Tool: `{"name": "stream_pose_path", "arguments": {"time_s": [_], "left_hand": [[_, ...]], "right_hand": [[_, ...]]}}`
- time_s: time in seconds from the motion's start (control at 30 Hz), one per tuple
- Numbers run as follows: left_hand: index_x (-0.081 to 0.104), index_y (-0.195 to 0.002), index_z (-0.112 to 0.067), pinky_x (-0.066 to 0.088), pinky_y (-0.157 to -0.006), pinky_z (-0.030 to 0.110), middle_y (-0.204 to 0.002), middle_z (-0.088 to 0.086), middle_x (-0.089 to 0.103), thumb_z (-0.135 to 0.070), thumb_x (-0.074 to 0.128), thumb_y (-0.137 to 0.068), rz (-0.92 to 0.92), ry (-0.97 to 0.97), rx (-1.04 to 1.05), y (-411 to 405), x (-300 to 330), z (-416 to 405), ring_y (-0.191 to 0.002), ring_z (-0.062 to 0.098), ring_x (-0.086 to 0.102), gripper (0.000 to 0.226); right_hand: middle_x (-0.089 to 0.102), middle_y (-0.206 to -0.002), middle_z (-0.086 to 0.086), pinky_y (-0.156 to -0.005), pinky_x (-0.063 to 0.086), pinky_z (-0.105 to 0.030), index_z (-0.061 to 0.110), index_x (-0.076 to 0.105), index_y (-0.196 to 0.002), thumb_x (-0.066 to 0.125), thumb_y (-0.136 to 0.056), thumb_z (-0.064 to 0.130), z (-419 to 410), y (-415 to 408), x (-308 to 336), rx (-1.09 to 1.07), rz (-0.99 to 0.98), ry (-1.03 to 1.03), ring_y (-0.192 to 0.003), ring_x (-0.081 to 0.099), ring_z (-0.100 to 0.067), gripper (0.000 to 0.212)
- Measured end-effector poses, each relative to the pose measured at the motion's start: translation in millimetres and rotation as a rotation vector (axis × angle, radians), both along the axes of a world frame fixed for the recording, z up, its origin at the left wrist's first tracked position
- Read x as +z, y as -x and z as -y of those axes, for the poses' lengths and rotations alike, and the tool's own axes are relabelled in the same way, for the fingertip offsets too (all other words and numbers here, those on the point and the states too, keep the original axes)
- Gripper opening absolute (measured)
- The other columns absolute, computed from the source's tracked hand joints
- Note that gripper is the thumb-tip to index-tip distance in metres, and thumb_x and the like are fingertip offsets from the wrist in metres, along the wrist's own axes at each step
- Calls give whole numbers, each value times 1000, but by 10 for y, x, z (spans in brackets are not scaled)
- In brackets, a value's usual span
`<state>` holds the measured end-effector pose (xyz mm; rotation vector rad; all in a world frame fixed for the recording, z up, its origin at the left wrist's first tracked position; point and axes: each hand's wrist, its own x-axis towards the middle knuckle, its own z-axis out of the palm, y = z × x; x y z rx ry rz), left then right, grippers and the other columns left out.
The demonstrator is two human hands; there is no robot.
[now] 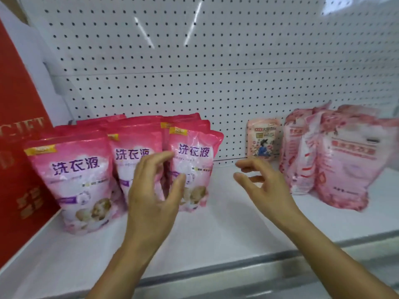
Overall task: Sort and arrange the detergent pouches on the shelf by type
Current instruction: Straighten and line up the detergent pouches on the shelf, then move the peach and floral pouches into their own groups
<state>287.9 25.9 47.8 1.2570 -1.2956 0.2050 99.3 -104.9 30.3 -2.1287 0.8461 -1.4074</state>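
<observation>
- Nearest the camera, the grey front edge of the white shelf (216, 231) runs across the bottom, and both bare forearms reach in over it.
- The left hand (151, 190) is up in front of the bright pink pouches, fingers loosely spread and lightly bent, holding nothing; whether its fingertips touch the pouch behind them, I cannot tell.
- The right hand (261, 186) hovers over the bare middle of the shelf, thumb and fingers apart and relaxed, nothing in it either.
- On the left, the bright pink pouches stand upright in 3 columns: the front left pouch (75, 180) sits closest, the middle pouch (129, 160) is partly hidden by the left hand, and the right pouch (194, 167) stands just beside that hand.
- More of the same pouches line up behind them.
- On the right, well apart, a cluster of pale pink pouches (345, 165) stands, blurred.
- Farther back, 1 small pale pouch (262, 140) leans against the white pegboard (216, 61).
- A red box (19, 147) borders the shelf at far left.
</observation>
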Motion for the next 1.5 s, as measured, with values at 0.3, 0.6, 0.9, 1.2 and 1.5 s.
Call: {"name": "stream_pose_path", "arguments": {"time_s": [0.3, 0.6, 0.9, 1.2, 1.5], "left_hand": [[59, -115, -27, 50, -94, 23, -113, -16, 63, -13, 71, -89, -280, -365, -385, 1069, 350, 1591, -111, 6, 60, 32], [32, -147, -12, 38, -91, 31, -149, 8, 45, -20, 61, -96, -736, -460, -129, 1264, 308, 2961, -130, 26, 48, 59], [65, -103, -13, 56, -86, 40, -100, 5, 72, -21, 63, -94, -795, -381, -30, 1403, 114, 3384, -90, 24, 67, 12], [60, -95, -7, 61, -71, 49, -90, 13, 73, -25, 55, -98, -628, -116, 52, 1443, 126, 2427, -81, 28, 73, 20], [61, -98, -7, 61, -66, 35, -89, 7, 76, -26, 58, -97, -638, -13, -63, 1937, 137, 1191, -79, 20, 75, 20]], "right_hand": [[59, -131, -6, -96, 38, -44, 17, 63, -122, 54, -87, 35, 613, 1239, 595, -366, -429, 718, -119, 49, -29, 41], [61, -128, 0, -96, 46, -54, 29, 56, -125, 63, -86, 39, 1057, 1527, 942, -386, -837, 650, -118, 56, -27, 41], [67, -118, -2, -88, 51, -48, 26, 60, -121, 81, -70, 31, 1179, 1595, 903, -388, -760, 807, -106, 63, -29, 55], [57, -137, -8, -96, 48, -47, 26, 50, -139, 77, -77, 35, 1194, 1652, 821, -260, -711, 743, -121, 58, -31, 68], [48, -144, 4, -106, 20, -25, 27, 40, -145, 38, -87, 65, 688, 1675, 763, 17, -450, 416, -132, 34, -9, 70]]}}
